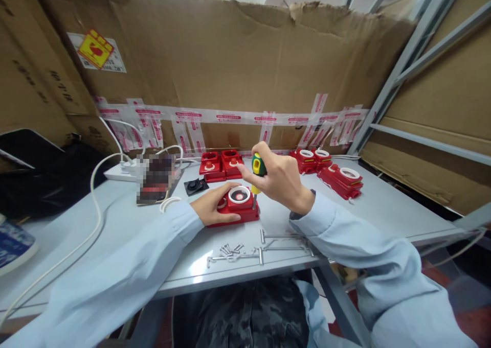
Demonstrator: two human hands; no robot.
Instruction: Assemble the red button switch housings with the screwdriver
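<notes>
A red box-shaped device (pixel 245 214) with a white ring on top lies on the grey table (pixel 383 210) in front of me. My left hand (pixel 213 205) grips its left side, fingers wrapped over the edge. My right hand (pixel 278 177) is closed round a screwdriver with a green and yellow handle (pixel 258 166), held upright. Its shaft (pixel 253 201) points down at the device's right side.
Two red devices (pixel 221 165) stand behind, more red ones (pixel 330 169) to the right. A small black part (pixel 195 186), a blurred phone (pixel 154 179), a white power strip and cable (pixel 118 170) lie left. Loose screws (pixel 230 249) and metal rods (pixel 284 240) lie near the front edge. Cardboard walls surround the table.
</notes>
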